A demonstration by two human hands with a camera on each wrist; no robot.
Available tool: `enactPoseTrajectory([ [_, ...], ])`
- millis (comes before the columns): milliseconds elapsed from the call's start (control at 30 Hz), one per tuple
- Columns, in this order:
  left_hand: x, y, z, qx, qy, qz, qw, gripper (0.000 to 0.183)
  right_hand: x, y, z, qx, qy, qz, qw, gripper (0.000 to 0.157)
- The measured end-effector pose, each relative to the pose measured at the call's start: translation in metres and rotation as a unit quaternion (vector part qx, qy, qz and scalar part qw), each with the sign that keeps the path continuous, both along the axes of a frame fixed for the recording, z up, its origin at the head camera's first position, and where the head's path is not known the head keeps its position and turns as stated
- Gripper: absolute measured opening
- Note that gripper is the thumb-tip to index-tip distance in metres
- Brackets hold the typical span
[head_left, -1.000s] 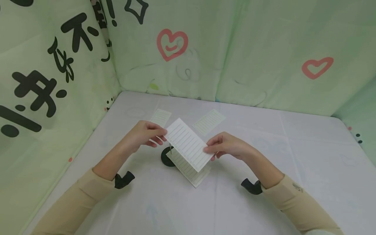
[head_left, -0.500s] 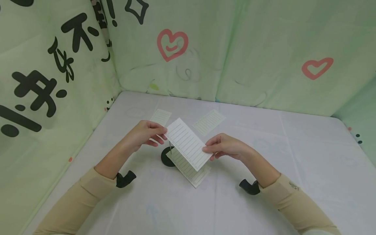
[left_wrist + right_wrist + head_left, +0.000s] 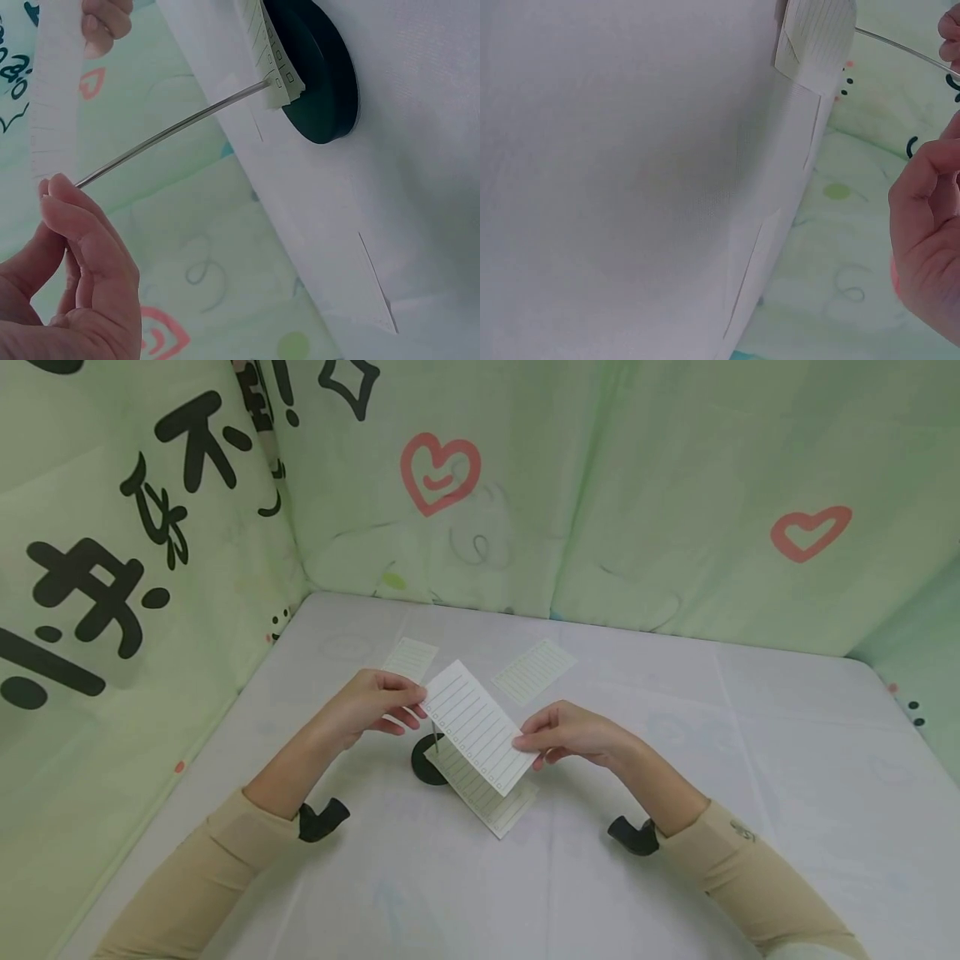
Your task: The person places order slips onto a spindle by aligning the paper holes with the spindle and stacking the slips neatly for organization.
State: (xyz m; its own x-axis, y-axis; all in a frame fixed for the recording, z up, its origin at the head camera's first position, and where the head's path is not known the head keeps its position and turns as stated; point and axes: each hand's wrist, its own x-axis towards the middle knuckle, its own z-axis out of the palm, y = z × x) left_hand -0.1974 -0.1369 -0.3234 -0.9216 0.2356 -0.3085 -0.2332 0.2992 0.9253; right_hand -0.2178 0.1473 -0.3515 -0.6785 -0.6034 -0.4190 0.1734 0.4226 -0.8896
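A white lined note sheet with a column of small boxes is held up, tilted, between both hands. My left hand pinches its left corner between thumb and fingers. On the opposite edge, my right hand pinches the lower right part. Below stands a paper spike with a round dark base and a thin metal rod. In the left wrist view the rod's upper end reaches the left fingertips, and its tip is hidden there. Similar sheets are threaded low on the rod, over the base.
Two more lined sheets lie flat behind the hands, one sheet at left and another sheet at right. A white cloth covers the table. Green printed curtains enclose the back and sides.
The right hand has shifted slightly left with its edge of the sheet. The left hand stays almost in place, and the spike and other sheets are unmoved.
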Motion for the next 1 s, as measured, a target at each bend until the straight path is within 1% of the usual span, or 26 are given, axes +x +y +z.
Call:
enactPoseTrajectory([
  [167,0.000,0.000,-0.002,0.007,-0.007,0.006,0.9999,0.029,-0.001,-0.001,-0.001,0.007,0.001,0.000,1.000,0.019],
  [267,-0.001,0.001,-0.006,0.011,-0.012,0.006,0.9999,0.029,-0.002,-0.001,-0.003,0.008,0.000,-0.002,1.000,0.018],
  [367,-0.001,0.001,-0.013,0.006,-0.015,0.003,0.9999,0.028,-0.002,0.000,-0.005,0.017,0.002,-0.003,1.000,0.016],
  [467,0.000,0.001,-0.023,-0.004,-0.027,-0.002,0.9996,0.027,-0.003,0.001,-0.008,0.037,0.007,0.001,0.999,0.015],
  [533,0.001,0.000,-0.030,-0.008,-0.040,-0.011,0.9991,0.028,-0.003,0.003,-0.012,0.055,0.010,0.008,0.998,0.015],
  [700,0.001,0.002,-0.045,-0.024,-0.067,-0.014,0.9973,0.026,-0.004,0.006,-0.019,0.087,0.007,0.033,0.996,0.014],
  [867,0.001,0.003,-0.055,-0.047,-0.080,-0.018,0.9956,0.023,-0.004,0.005,-0.025,0.116,0.016,0.064,0.991,0.013],
  [1000,0.001,0.005,-0.063,-0.056,-0.088,-0.018,0.9944,0.021,-0.005,0.002,-0.029,0.138,0.021,0.085,0.986,0.013],
])
